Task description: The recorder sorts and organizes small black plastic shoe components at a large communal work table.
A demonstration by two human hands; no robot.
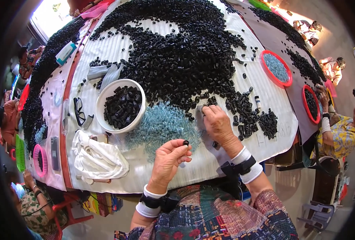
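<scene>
Between the thumb and forefinger of my left hand (170, 160) is a small black plastic cap (186, 143), held just above the white cloth. My right hand (218, 125) has its fingers pinched low at the right edge of a heap of clear bluish plastic pieces (165, 122). What those fingers grip, if anything, cannot be made out. A large heap of black plastic caps (181, 60) spreads beyond both hands. To the left of the bluish heap stands a white bowl (101, 102) filled with black pieces. Smaller clusters of black caps (268, 121) lie to the right of my right hand.
Eyeglasses (79, 112), a crumpled white cloth (99, 156) and clear plastic bags (111, 76) lie on the left. A small dark-and-white tube (258, 102) and a red-rimmed tray (284, 83) are on the right. Other people work at neighbouring tables on both sides.
</scene>
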